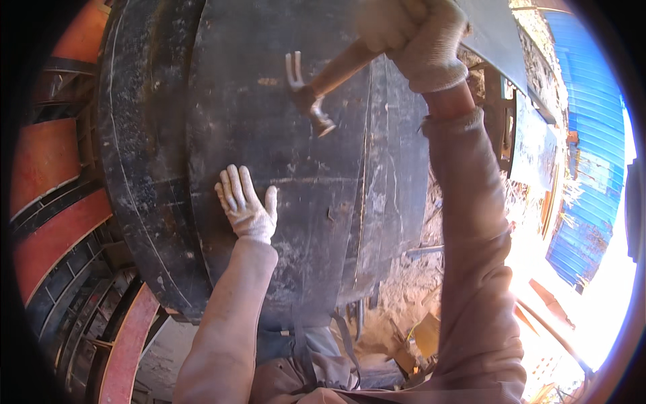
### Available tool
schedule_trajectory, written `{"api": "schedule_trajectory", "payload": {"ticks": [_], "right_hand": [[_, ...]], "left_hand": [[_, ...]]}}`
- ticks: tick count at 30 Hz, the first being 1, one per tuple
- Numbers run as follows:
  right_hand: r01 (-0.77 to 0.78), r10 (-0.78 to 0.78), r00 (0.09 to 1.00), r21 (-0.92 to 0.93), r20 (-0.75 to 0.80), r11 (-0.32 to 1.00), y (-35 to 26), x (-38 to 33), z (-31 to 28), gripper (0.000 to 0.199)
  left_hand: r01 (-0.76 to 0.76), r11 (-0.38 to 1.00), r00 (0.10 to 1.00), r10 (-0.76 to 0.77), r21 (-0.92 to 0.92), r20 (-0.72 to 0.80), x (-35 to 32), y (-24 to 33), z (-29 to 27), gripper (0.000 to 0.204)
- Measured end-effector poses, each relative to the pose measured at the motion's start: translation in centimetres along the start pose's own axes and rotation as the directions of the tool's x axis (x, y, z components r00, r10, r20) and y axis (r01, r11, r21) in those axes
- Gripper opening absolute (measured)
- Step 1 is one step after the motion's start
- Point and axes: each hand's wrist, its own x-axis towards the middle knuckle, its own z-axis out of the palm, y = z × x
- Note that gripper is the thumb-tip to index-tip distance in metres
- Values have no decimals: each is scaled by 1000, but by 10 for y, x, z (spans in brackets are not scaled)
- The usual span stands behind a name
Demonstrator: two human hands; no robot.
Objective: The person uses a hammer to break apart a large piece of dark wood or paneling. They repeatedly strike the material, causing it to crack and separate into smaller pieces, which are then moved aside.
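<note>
On the stacked dark panels [296,202]: hammering in hand, hammer raised.
Right hand [410,30], grip closed round claw hammer [313,94] handle, head just above panel face; left hand [245,202] flat, fingers spread, holding nothing. Next seemingly needs a true downstroke clear of that hand.

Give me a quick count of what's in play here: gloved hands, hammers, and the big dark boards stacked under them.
Gloved hands: 2, the left hand flat on the top board, the right hand gripping the handle
Claw hammer: 1, raised above the board
Dark boards: at least 3 overlapping; exact number unclear
Total: at least 6
</note>
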Motion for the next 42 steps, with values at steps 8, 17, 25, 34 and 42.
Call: {"api": "schedule_trajectory", "payload": {"ticks": [8, 17, 25, 34, 42], "right_hand": [[-329, 101, 930, -680, -353, 655, 24, -21, -22, 46], [-417, 299, 365, 132, -882, 899, 79, -40, -124, 48], [-262, 193, 298, 114, -935, 958, 56, -76, -135, 44], [45, -28, 635, 1, -772, 999, 14, -154, -46, 41], [-360, 176, 641, -90, -747, 928, 70, -66, -90, 54]], "left_hand": [[-12, 1000, 1000, 12, -4, 18, -3, -7, 3, 82], [-22, 1000, 1000, 22, -14, 3, -3, -4, 4, 82], [-48, 999, 999, 47, -11, -17, -4, -4, 5, 82], [-39, 999, 999, 39, 20, -11, -4, -4, 3, 79], [-44, 999, 999, 44, 25, -8, 0, 1, 4, 79]]}}
